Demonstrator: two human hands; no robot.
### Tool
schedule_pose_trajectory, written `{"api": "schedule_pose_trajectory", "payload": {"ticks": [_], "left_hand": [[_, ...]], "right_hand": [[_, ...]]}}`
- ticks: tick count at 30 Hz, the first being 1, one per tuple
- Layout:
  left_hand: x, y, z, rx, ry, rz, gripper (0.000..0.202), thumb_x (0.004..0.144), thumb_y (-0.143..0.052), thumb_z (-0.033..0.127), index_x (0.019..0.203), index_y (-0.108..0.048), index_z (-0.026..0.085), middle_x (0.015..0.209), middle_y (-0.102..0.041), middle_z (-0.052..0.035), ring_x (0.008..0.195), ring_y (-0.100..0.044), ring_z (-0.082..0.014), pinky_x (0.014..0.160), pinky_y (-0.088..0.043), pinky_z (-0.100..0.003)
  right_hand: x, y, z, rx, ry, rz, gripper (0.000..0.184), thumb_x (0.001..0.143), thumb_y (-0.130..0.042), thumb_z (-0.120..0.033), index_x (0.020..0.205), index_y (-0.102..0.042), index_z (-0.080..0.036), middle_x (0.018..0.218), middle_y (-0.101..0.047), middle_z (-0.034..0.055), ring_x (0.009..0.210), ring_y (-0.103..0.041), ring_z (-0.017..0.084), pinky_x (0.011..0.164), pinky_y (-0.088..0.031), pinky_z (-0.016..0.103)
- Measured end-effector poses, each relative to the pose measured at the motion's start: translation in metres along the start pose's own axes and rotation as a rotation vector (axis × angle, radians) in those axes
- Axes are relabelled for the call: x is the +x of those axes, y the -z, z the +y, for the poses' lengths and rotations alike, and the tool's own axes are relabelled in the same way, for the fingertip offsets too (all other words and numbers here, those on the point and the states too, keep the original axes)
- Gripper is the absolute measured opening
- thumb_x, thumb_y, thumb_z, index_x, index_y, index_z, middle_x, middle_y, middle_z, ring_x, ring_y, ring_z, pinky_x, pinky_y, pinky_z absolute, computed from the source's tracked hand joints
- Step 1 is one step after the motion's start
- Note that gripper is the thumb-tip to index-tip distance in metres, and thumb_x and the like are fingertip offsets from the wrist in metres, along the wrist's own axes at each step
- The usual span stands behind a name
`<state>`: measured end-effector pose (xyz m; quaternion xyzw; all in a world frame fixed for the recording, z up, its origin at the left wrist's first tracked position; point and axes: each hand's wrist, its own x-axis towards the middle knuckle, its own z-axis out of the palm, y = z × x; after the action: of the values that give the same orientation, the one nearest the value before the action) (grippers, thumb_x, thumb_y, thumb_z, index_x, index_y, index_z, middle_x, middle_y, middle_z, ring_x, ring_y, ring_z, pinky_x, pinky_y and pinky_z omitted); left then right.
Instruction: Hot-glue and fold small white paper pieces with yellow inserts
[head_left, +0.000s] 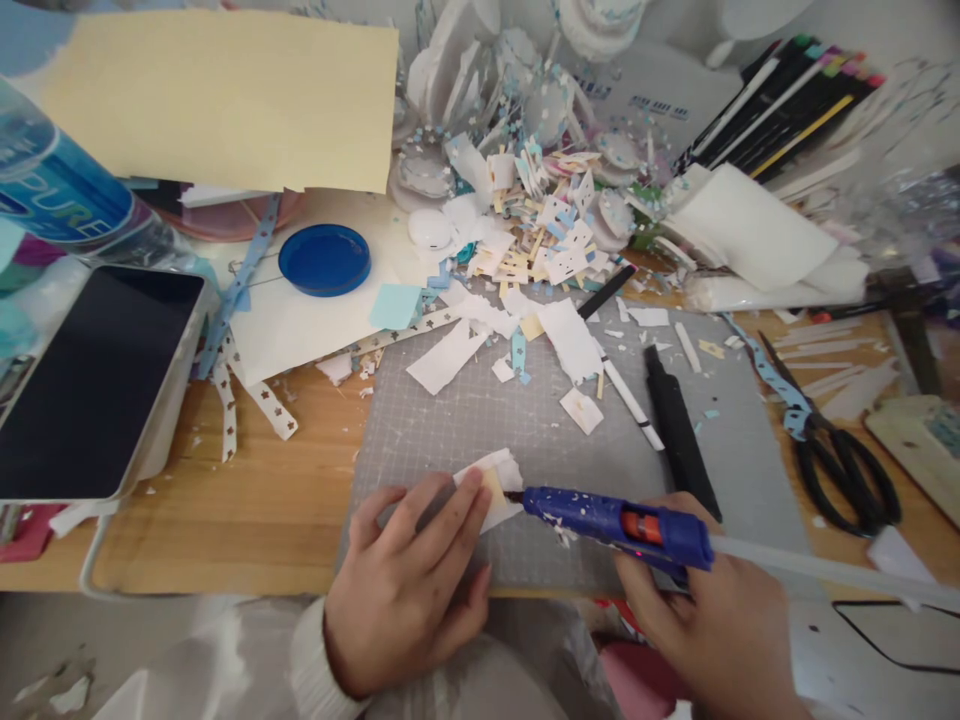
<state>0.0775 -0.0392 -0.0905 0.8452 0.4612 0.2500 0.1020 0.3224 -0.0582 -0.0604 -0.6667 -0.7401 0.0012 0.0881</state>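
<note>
A blue hot glue gun (615, 520), flecked with white scraps, is gripped by my right hand (720, 610), whose fingers are closed round its handle. A clear glue stick (817, 565) sticks out of its back end. The gun's nozzle meets the edge of a small cream paper piece (493, 487), which lies on a torn white paper (506, 465). My left hand (416, 580) lies over these papers with its fingers stretched out, fingertips pressing them onto the grey cutting mat (427, 430). Part of the white paper is hidden under my fingers.
Right of the mat lie black-handled scissors (847, 475); a black pen-like tool (679, 430) rests on it. Paper scraps (547, 230) heap at the back. On the left are a phone (97, 380), a water bottle (67, 190) and a blue lid (325, 260).
</note>
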Motion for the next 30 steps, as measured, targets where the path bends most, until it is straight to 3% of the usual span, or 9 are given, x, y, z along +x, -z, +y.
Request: {"api": "schedule_pose_trajectory", "payload": {"ticks": [4,10,15,17,20,22,24,26,30], "left_hand": [[0.000,0.001,0.000,0.030,-0.019,-0.001,0.041,0.086,-0.055,0.030,0.125,-0.060,0.018,0.127,-0.065,-0.0024,0.106,-0.060,-0.0252,0.091,-0.033,-0.043],[0.000,0.002,0.001,0.055,-0.032,-0.006,0.041,0.086,-0.055,0.029,0.125,-0.060,0.018,0.126,-0.066,-0.0033,0.106,-0.060,-0.0259,0.090,-0.033,-0.043],[0.000,0.002,0.000,-0.018,-0.037,0.008,0.039,0.087,-0.055,0.029,0.124,-0.060,0.017,0.128,-0.065,-0.0047,0.109,-0.057,-0.0265,0.092,-0.031,-0.045],[0.000,0.005,0.000,-0.086,-0.025,0.018,0.035,0.086,-0.057,0.027,0.121,-0.061,0.019,0.126,-0.066,-0.0049,0.110,-0.056,-0.0269,0.093,-0.032,-0.045],[0.003,0.010,-0.001,-0.187,0.056,0.050,0.027,0.087,-0.057,0.022,0.113,-0.064,0.022,0.118,-0.067,-0.0061,0.108,-0.055,-0.0261,0.091,-0.036,-0.044],[0.008,0.012,-0.001,-0.183,0.131,0.058,0.025,0.089,-0.055,0.020,0.112,-0.064,0.021,0.109,-0.066,-0.0078,0.101,-0.055,-0.0246,0.088,-0.039,-0.043],[0.015,0.012,-0.001,-0.104,0.182,0.025,0.026,0.089,-0.055,0.022,0.114,-0.064,0.020,0.104,-0.064,-0.0088,0.096,-0.055,-0.0246,0.085,-0.041,-0.043],[0.023,0.010,-0.002,-0.013,0.197,-0.032,0.027,0.089,-0.058,0.025,0.115,-0.064,0.020,0.104,-0.063,-0.0092,0.096,-0.053,-0.0265,0.085,-0.042,-0.045],[0.035,0.008,0.000,0.021,0.203,-0.114,0.016,0.088,-0.058,0.022,0.102,-0.066,0.021,0.101,-0.063,-0.0072,0.096,-0.052,-0.0267,0.084,-0.042,-0.045]], "right_hand": [[-0.002,0.002,0.002,0.024,0.041,-0.001,0.019,0.085,-0.046,-0.036,0.086,-0.056,-0.020,0.078,-0.064,0.0044,0.055,-0.058,0.017,0.049,-0.038,0.027],[-0.007,0.003,0.001,0.029,-0.082,-0.021,0.023,0.084,-0.045,-0.040,0.083,-0.059,-0.021,0.070,-0.064,0.0036,0.056,-0.061,0.020,0.048,-0.040,0.027],[-0.014,0.008,0.021,-0.062,-0.285,0.128,0.034,0.076,-0.058,-0.056,0.069,-0.058,-0.023,0.049,-0.055,0.0009,0.046,-0.059,0.023,0.040,-0.036,0.028],[-0.016,0.010,0.039,-0.126,-0.381,0.229,0.035,0.075,-0.062,-0.055,0.063,-0.056,-0.023,0.045,-0.052,0.0023,0.046,-0.059,0.025,0.041,-0.038,0.031],[-0.014,0.005,0.072,-0.167,-0.449,0.457,0.027,0.077,-0.063,-0.043,0.087,-0.066,-0.018,0.070,-0.066,0.0131,0.071,-0.068,0.033,0.055,-0.046,0.038],[-0.010,-0.003,0.096,-0.128,-0.490,0.522,0.041,0.078,-0.063,-0.038,0.111,-0.063,-0.016,0.094,-0.069,0.0190,0.091,-0.067,0.037,0.063,-0.048,0.040],[-0.006,-0.012,0.114,-0.106,-0.555,0.486,0.049,0.078,-0.063,-0.040,0.119,-0.060,-0.013,0.100,-0.068,0.0217,0.095,-0.066,0.038,0.064,-0.048,0.041],[-0.002,-0.018,0.125,-0.130,-0.602,0.423,0.053,0.077,-0.064,-0.044,0.116,-0.060,-0.008,0.092,-0.067,0.0228,0.088,-0.066,0.039,0.060,-0.047,0.041],[0.000,-0.018,0.128,-0.130,-0.540,0.319,0.047,0.082,-0.056,-0.047,0.110,-0.059,-0.009,0.085,-0.063,0.0182,0.081,-0.065,0.034,0.060,-0.046,0.038]]}}
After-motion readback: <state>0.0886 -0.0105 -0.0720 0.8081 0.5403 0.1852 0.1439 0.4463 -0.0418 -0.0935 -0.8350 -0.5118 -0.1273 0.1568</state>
